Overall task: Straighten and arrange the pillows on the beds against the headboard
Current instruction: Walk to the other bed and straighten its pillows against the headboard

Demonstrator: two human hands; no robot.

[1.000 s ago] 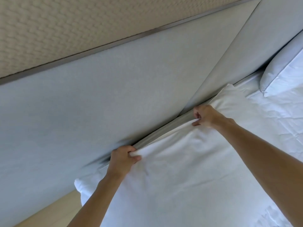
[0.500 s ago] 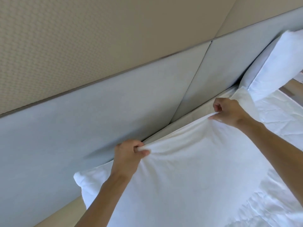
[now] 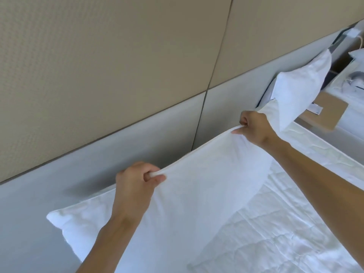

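Observation:
A large white pillow (image 3: 199,198) is raised off the bed by its top edge, close in front of the grey padded headboard (image 3: 122,142). My left hand (image 3: 136,186) grips the top edge towards the left, fingers curled round a bunch of fabric. My right hand (image 3: 254,128) pinches the same edge near the right corner. A second white pillow (image 3: 299,85) leans upright against the headboard just right of my right hand. The first pillow's lower part lies on the white quilted bedding (image 3: 279,223).
Beige textured wall panels (image 3: 110,56) rise above the headboard. At the far right, past the bed's edge, are a wooden bedside surface (image 3: 327,111) and another bed with white bedding (image 3: 350,91).
Both hands have lifted the pillow's top edge higher and away from the gap at the headboard. The view has swung so that more of the wall and the second pillow shows.

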